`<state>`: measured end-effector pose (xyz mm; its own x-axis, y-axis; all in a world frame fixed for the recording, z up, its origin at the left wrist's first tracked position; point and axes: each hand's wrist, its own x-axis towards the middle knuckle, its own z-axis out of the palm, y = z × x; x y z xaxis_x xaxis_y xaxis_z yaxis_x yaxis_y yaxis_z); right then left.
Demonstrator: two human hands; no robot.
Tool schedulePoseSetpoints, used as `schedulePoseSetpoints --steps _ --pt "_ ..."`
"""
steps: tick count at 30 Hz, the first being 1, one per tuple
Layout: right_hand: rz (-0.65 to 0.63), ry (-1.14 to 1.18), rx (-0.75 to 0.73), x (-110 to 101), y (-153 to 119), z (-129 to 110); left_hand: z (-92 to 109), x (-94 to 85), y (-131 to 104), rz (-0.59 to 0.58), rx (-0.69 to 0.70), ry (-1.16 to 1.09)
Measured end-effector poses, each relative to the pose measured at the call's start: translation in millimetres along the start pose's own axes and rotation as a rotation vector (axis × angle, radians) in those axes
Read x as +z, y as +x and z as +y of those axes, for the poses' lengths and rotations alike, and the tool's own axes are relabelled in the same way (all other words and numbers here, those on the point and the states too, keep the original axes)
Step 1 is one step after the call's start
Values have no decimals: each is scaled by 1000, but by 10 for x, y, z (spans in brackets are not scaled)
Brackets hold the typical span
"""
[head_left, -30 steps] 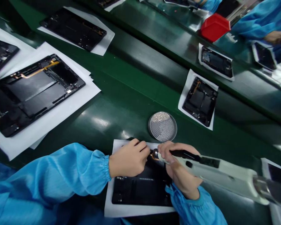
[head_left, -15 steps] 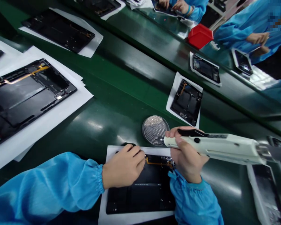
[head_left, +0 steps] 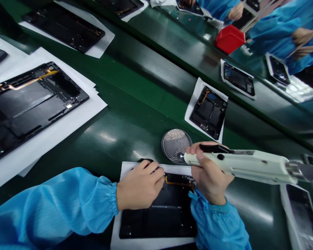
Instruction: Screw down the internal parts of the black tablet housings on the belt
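My right hand (head_left: 211, 177) is wrapped round a pale electric screwdriver (head_left: 245, 165), held almost level. Its metal tip end is over the near edge of a round grey dish (head_left: 176, 143) with a dimpled, grainy surface; whether the tip touches is unclear. Below lies an opened black tablet (head_left: 156, 220) with an orange flex cable near its top edge. My left hand (head_left: 142, 185) is closed over the tablet's upper left part, fingers bent and fingertips hidden. White paper (head_left: 117, 225) lies under the tablet.
At the left a larger-looking opened tablet (head_left: 36, 100) lies on paper. Another opened tablet (head_left: 210, 111) is beyond the dish. Farther back are more tablets, a red bin (head_left: 230, 39) and co-workers in blue sleeves (head_left: 273, 31). A screen-like device (head_left: 301, 208) lies at the right.
The view has shifted slightly, and my hands and the screwdriver hold nearly the same pose over the dish and tablet. At the back, a co-worker's hand has moved right, off a tablet.
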<state>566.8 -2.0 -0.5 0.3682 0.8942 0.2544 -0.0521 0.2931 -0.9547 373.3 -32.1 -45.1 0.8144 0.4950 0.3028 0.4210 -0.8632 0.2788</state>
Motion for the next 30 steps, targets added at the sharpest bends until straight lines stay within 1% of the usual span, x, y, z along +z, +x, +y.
schedulePoseSetpoints --steps 4,9,14,20,23,26,28,30 --pt "-12 -14 -21 2 7 -4 2 -15 3 5 9 3" --pt "-26 -6 26 -2 18 14 -5 -15 -4 -6 16 14" --pt "-23 -9 10 3 10 22 -13 -17 8 7 18 25" --pt "-18 -20 47 14 33 53 -23 -12 5 12 18 29" --pt "-2 -9 40 -3 39 -14 -29 14 5 41 15 20" --pt "9 42 -17 -37 -20 -170 -36 44 13 75 -4 -8" --pt "-23 68 -19 -50 -107 -267 -38 51 21 81 -11 -21" --pt "-90 76 5 -44 -216 -309 -37 45 28 77 -6 -25"
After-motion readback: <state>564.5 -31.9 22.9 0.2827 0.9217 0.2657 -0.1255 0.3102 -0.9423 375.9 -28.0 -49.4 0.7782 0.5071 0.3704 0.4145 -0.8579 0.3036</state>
